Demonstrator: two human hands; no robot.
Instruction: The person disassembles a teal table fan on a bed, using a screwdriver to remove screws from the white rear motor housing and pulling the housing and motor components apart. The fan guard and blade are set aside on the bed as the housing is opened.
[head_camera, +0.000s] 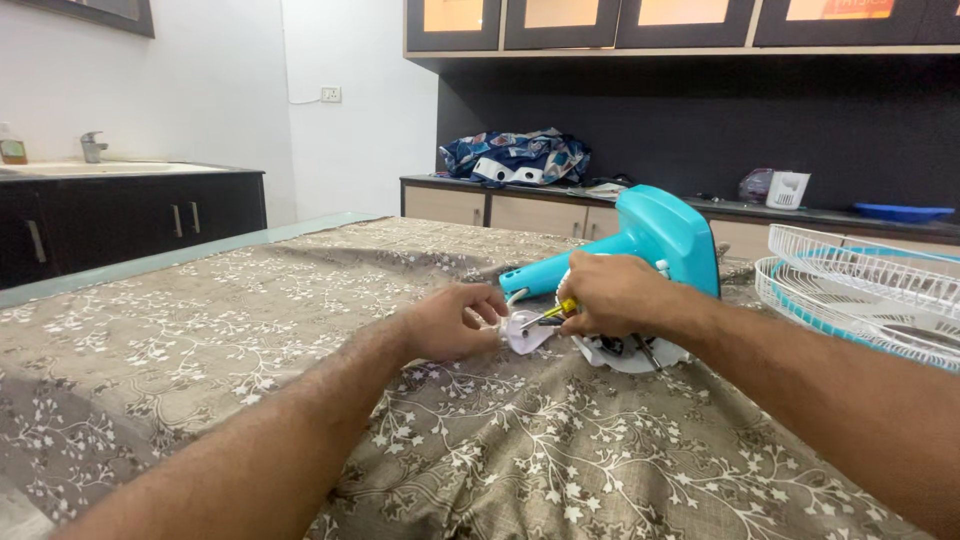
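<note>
A turquoise fan body (660, 235) with a white motor housing lies on its side on the patterned cloth. My right hand (615, 295) grips a small yellow-handled screwdriver (550, 314), its tip pointing left at a small translucent white plastic part (527, 333). My left hand (455, 322) pinches that plastic part from the left and steadies it just above the cloth. Both hands sit right in front of the fan body, partly hiding the white housing (625, 353).
A brown floral cloth (300, 330) covers the table. White and turquoise fan grilles (860, 290) lie at the right edge. Behind stand a dark counter with folded patterned fabric (515, 157), a white basket (787, 189), a blue dish (903, 212); a sink counter (130, 205) at left.
</note>
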